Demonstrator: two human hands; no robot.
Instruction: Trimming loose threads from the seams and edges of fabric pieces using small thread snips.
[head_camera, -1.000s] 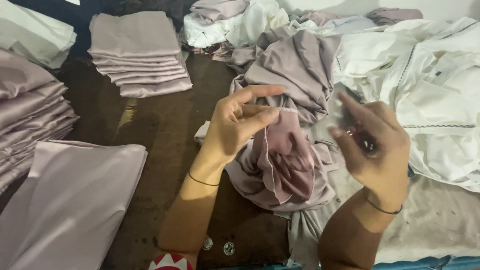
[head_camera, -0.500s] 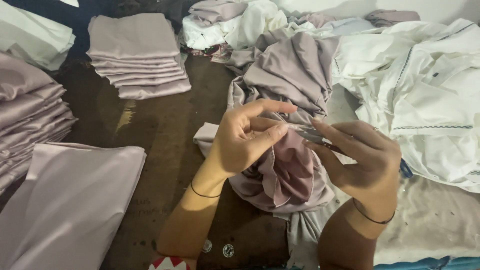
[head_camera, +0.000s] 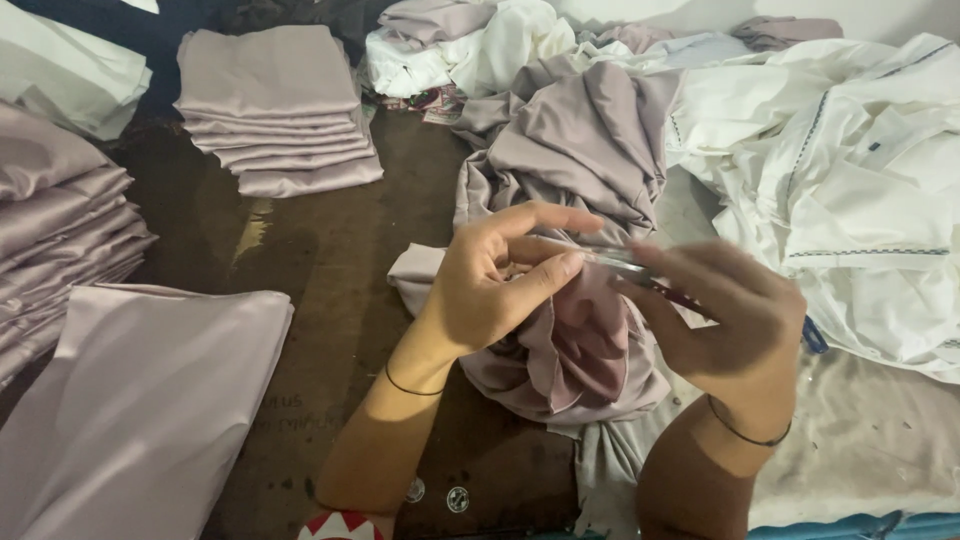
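Pinching a thin tool (head_camera: 610, 258) — both hands, left (head_camera: 490, 290) and right (head_camera: 730, 325) — over mauve cloth (head_camera: 570, 350) (bunched).

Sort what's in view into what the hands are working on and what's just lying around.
In hand:
left hand and right hand, meeting on a small slim tool
bunched mauve cloth right under them

Lying about:
folded mauve stack at the back
mauve stack at far left
flat mauve piece in front
white heap on the right
dark tabletop
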